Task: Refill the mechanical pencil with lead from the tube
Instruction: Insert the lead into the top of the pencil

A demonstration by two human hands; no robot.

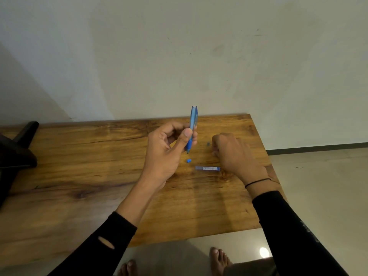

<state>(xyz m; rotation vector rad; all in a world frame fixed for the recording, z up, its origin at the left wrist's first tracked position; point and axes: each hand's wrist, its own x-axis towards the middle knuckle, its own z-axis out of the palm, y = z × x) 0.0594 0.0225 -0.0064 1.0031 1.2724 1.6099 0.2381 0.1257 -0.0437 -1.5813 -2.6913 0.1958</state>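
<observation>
Blue pencil (192, 124) upright at frame centre, pinched in my left hand (167, 150), top end open, cap (189, 160) on worktop (79, 176). Right hand (235, 154) curled knuckles-up; contents unclear. Lead tube (207, 168) lies beside it. Next: feed one lead into the opening.

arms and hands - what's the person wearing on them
Both arms are in long black sleeves pushed back from the wrists. The left sleeve has a small oval hole near the forearm; the right sleeve shows faint pale marks. A thin black band circles the right wrist. Both the left hand and right hand are bare, ungloved.
</observation>
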